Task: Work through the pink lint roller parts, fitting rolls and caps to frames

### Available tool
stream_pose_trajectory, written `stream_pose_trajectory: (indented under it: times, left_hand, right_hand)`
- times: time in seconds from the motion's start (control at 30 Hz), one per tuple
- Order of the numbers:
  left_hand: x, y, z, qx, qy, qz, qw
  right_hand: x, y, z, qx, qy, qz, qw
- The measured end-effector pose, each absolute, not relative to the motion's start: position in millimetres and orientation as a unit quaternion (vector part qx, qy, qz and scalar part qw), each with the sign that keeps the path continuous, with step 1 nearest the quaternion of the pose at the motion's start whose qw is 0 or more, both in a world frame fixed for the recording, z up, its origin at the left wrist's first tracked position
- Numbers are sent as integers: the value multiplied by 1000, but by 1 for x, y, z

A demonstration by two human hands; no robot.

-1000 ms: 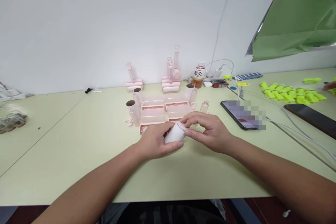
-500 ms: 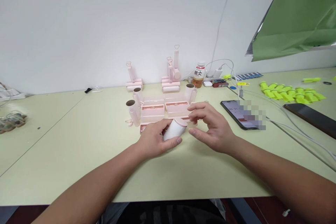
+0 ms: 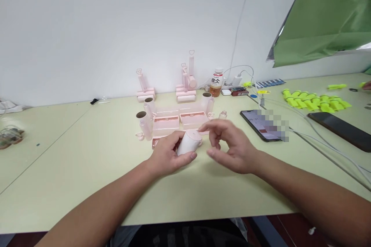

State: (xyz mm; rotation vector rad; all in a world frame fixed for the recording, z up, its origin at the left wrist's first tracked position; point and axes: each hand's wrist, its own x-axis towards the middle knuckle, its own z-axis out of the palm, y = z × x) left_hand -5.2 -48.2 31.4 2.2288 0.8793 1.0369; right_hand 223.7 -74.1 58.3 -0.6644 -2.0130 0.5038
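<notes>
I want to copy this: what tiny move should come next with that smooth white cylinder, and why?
Maybe the right hand could gently press the round, pale pink end of the white cylinder, checking it sits firmly. The left hand grips the cylinder, its pink end is uncovered, and the right hand hovers nearby, seemingly empty.

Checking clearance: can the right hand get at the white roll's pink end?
Likely yes: the pink end tilts toward the right hand, which appears to hold nothing; the left hand grips the white roll by its side, leaving that end uncovered.
</notes>
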Motion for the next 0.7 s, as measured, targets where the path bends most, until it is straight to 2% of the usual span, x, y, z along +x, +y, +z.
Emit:
stream_pose_trajectory:
  times: [0.1, 0.17, 0.27, 0.33, 0.47, 0.7]
  left_hand:
    - [-5, -49, 29, 811, 294, 428, 269]
    - [-6, -48, 26, 807, 284, 441, 271]
    - [-7, -45, 21, 804, 295, 446, 261]
    - [-8, -43, 19, 803, 296, 450, 254]
    - [-6, -45, 20, 805, 278, 451, 267]
    - [-7, -46, 24, 769, 269, 520, 257]
  right_hand:
    - [228, -71, 61, -316, -759, 170, 544]
    - [228, -66, 61, -379, -774, 169, 478]
    - [224, -59, 55, -434, -835, 174, 289]
    - [220, -54, 48, -441, -855, 165, 217]
    - [217, -49, 35, -452, -860, 159, 174]
    - [216, -50, 28, -481, -854, 106, 168]
